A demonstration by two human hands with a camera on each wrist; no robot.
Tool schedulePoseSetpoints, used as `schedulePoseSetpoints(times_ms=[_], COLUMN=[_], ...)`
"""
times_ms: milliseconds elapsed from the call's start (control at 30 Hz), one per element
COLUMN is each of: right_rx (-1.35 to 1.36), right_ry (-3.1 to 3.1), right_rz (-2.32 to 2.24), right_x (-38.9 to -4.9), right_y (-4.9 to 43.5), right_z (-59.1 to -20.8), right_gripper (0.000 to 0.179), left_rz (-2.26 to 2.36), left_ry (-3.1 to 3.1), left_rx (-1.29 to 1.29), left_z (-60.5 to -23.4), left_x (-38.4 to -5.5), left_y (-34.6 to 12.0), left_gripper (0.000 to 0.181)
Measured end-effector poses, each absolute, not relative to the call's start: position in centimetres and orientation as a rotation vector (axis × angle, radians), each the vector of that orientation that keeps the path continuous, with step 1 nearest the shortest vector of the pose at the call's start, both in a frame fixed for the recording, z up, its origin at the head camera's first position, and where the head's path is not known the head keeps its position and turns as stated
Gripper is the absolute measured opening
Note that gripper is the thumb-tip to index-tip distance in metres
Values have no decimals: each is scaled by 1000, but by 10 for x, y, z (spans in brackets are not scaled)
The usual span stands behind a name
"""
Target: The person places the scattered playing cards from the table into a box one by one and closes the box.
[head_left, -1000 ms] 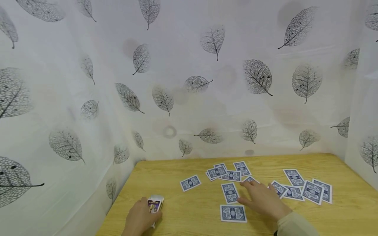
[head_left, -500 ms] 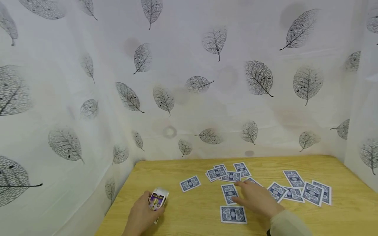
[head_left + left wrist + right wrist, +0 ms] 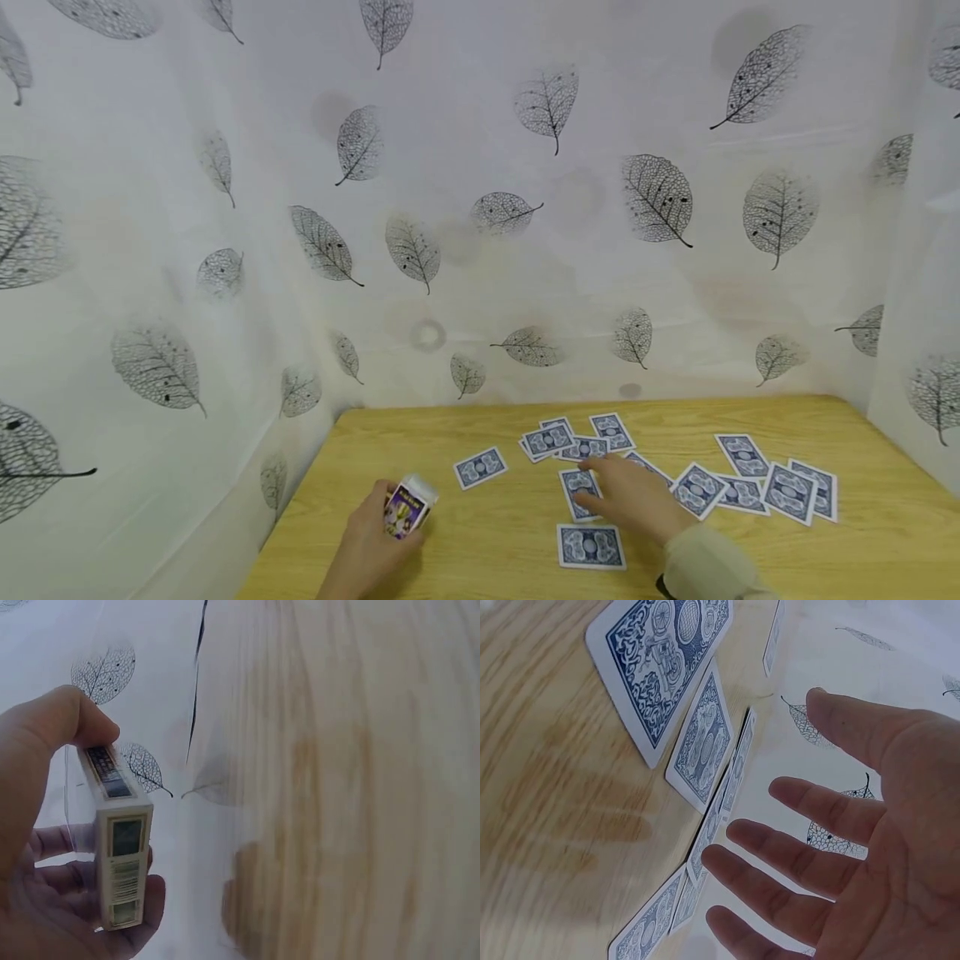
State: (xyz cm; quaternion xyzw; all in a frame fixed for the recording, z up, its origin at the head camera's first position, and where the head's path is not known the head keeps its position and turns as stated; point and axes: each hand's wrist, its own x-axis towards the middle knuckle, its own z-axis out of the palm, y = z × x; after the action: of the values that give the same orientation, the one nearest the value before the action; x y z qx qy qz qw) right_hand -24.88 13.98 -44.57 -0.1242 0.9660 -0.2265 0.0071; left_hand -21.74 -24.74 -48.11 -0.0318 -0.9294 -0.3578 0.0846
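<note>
My left hand (image 3: 366, 546) grips a card box (image 3: 406, 510) with a purple front, raised at an angle over the left part of the table. In the left wrist view, the box (image 3: 124, 862) shows a barcode on its end, with the thumb on one edge and fingers behind. My right hand (image 3: 636, 500) is over the blue-backed playing cards, its fingers spread and holding nothing in the right wrist view. Its fingertips overlap a playing card (image 3: 573, 490) in the head view. Nearer me lies another face-down playing card (image 3: 590, 547).
Several face-down playing cards (image 3: 790, 493) lie in a loose group at the right of the wooden table (image 3: 480, 575). More overlap at the back middle, and a single card (image 3: 481, 467) lies left of them. A leaf-print curtain (image 3: 450, 167) hangs behind and at the sides.
My left hand has lifted and tilted the card box, moving it slightly right so more of its purple front shows. My right hand has moved left across the cards.
</note>
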Motion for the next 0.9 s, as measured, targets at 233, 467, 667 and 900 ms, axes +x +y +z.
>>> schedulePoseSetpoints(times_ms=[233,467,667,900], right_rx=[-365,-349,-322,-310], right_ry=[3008,2989,2975,2960], right_rz=[-771,-807,-764,-733], right_x=[-248,-251,-260,-263], right_y=[148,168,194,206], right_z=[-446,-442,-434,-433], right_gripper=[53,51,57,57], left_rz=[-1153,-1154,-1134,-1157], left_ry=[-2750,-2737,-2698,-2716], left_rx=[-176,-190,-246,-254], left_z=[-485,-482,-481,-478], left_x=[-221,-222,-221,-221], left_y=[-242,-234,-229,-226], left_gripper=[65,66,65,66])
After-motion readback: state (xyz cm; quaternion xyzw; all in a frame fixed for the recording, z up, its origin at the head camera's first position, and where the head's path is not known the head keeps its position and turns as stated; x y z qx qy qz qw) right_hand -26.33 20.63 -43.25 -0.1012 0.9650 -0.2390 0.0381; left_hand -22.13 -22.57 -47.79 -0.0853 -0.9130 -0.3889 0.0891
